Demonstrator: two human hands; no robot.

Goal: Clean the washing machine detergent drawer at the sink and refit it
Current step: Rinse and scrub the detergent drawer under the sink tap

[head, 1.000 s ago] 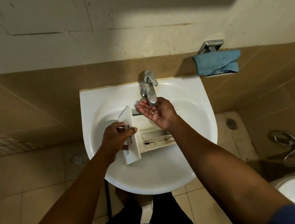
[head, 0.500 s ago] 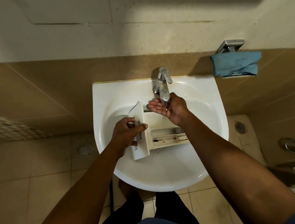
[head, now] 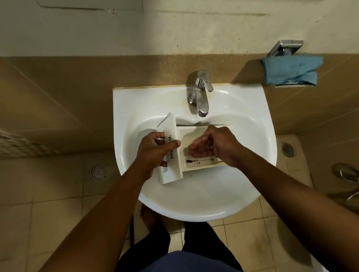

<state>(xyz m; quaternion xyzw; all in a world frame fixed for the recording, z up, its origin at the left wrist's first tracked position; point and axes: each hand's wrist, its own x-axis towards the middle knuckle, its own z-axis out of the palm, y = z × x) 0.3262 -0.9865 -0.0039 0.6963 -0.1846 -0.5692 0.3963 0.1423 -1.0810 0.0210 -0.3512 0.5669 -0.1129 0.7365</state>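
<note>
Both hands are at the detergent drawer, which lies level in the basin of the sink, under and just in front of the tap. The left hand grips the drawer by its front panel: the thumb lies across the lettered face and the fingers curl round the far edge, so the tray reaches away from that grip to the right.

What has changed is the right hand. A second ago it was cupped palm-up under the spout, beyond the grip. Now it has come back toward the grip and hangs low over the open compartments just right of the panel, palm up, fingers together and gently bent, holding nothing solid. Whether it carries water, or whether the tap runs at all, I cannot tell.

My reading is that this is a scoop-and-rinse step, with water brought by hand to the tray. The cleaning looks early, because dark residue streaks the narrow compartment on the near side of the right hand. That strip probably needs rubbing, and refitting comes well after that.
</note>
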